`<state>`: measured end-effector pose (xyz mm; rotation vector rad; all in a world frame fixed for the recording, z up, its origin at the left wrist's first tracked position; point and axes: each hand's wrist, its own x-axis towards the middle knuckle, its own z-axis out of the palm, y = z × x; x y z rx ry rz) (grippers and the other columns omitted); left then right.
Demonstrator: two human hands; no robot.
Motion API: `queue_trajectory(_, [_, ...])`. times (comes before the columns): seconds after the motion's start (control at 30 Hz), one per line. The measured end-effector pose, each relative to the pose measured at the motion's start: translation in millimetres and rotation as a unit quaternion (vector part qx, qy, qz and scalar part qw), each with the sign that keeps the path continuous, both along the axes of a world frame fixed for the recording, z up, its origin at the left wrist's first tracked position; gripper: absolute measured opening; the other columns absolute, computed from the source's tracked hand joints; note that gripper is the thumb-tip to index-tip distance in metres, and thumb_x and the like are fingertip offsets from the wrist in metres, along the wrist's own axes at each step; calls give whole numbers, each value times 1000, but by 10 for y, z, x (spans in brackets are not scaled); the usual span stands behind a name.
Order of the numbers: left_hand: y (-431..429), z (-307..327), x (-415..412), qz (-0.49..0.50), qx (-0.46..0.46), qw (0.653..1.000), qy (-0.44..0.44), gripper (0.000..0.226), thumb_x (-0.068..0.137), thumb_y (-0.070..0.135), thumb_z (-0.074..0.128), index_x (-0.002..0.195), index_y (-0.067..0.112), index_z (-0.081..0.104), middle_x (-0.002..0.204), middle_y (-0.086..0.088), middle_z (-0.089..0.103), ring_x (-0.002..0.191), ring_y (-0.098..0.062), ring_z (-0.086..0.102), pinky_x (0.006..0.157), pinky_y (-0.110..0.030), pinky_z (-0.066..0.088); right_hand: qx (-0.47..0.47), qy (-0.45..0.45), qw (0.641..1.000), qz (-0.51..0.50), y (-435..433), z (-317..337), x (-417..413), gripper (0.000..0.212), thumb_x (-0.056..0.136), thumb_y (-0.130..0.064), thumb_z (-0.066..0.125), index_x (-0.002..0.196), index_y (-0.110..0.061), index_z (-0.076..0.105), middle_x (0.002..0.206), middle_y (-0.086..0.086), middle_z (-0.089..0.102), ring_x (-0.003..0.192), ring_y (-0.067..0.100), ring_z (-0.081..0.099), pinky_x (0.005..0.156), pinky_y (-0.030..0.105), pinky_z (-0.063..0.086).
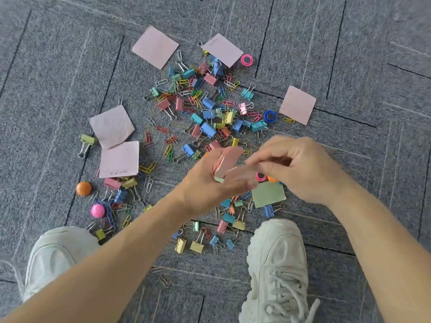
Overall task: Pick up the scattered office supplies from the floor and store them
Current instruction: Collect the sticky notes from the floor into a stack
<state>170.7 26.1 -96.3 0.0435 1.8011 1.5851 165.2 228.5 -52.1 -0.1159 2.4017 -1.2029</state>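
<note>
Clips (207,129) and loose pink notes (155,46) litter the carpet (58,78) below our head view; our left hand (205,185) clasps a pink note bundle (227,163); our right hand (303,169) curls, fingers (258,162) pinching that bundle's blurred edge.

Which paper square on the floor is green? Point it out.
The paper square lying just below the right hand; the other loose squares are all pink.
</note>
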Motion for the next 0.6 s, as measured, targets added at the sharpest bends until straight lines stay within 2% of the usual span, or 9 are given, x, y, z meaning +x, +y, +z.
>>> queue_trajectory(0.1, [14,16,7,-13,16,1000,17,33,78,28,67,109,21,57,88,-5,58,72,-17,54,62,-35,46,-27,46,999,-12,-140,-36,-78,17,81,-29,75,95,-40,74,87,-13,57,61,8,52,56,16,39])
queue_trajectory(0.17, [18,1,11,-15,10,1000,19,21,85,15,54,106,16,55,87,-15,58,71,-26,56,61,-49,50,-25,62,997,-31,-189,-96,-89,19,81,-32,74,99,-36,74,86,-12,53,60,4,49,56,11,36])
queue_trajectory(0.2, [19,0,11,-19,6,1000,19,22,89,9,48,107,18,56,91,-17,59,78,-29,59,67,-51,54,-24,66,997,-40,-206,-110,-85,21,80,-35,72,100,-34,74,85,-11,53,61,4,48,56,11,36])
queue_trajectory(0.23, [16,-3,7,-21,4,1000,21,28,92,3,43,108,23,56,95,-13,61,86,-26,61,70,-43,55,-28,67,996,-47,-221,-119,-77,22,79,-37,71,101,-33,74,85,-11,53,60,4,48,56,12,36])
queue_trajectory(0.3, [-11,-2,-2,-30,-2,999,20,46,97,-3,35,112,37,52,102,0,63,93,-3,59,78,-21,51,-60,47,995,-71,-215,-129,-76,22,79,-34,73,101,-32,74,85,-9,56,56,5,44,53,13,36])
queue_trajectory(0.37, [-36,-12,-11,-47,-22,999,-3,51,100,1,32,118,47,44,111,5,64,104,-5,58,90,-24,49,-82,5,988,-129,-122,-179,-148,21,84,-25,75,104,-26,72,83,-6,58,51,1,42,51,10,35])
queue_trajectory(0.47, [-57,-41,-13,-46,-42,997,-38,38,103,12,36,115,47,42,108,5,61,104,-15,57,96,-37,46,81,16,973,-214,169,-492,-392,16,92,-27,67,108,-25,69,97,-4,63,64,-1,53,61,12,40])
queue_trajectory(0.53, [-31,-55,-39,-42,-43,997,-39,24,103,18,40,115,38,45,103,2,58,100,-15,56,91,-35,46,226,42,946,-226,413,-716,-613,25,94,-25,61,118,-19,66,122,7,61,94,17,61,78,21,41])
queue_trajectory(0.6, [3,-47,-74,-31,-43,998,-38,8,99,26,45,107,28,48,94,3,55,90,-19,54,80,-34,47,340,31,921,-186,604,-862,-826,43,95,-21,57,137,-12,54,137,15,52,119,33,50,96,34,39])
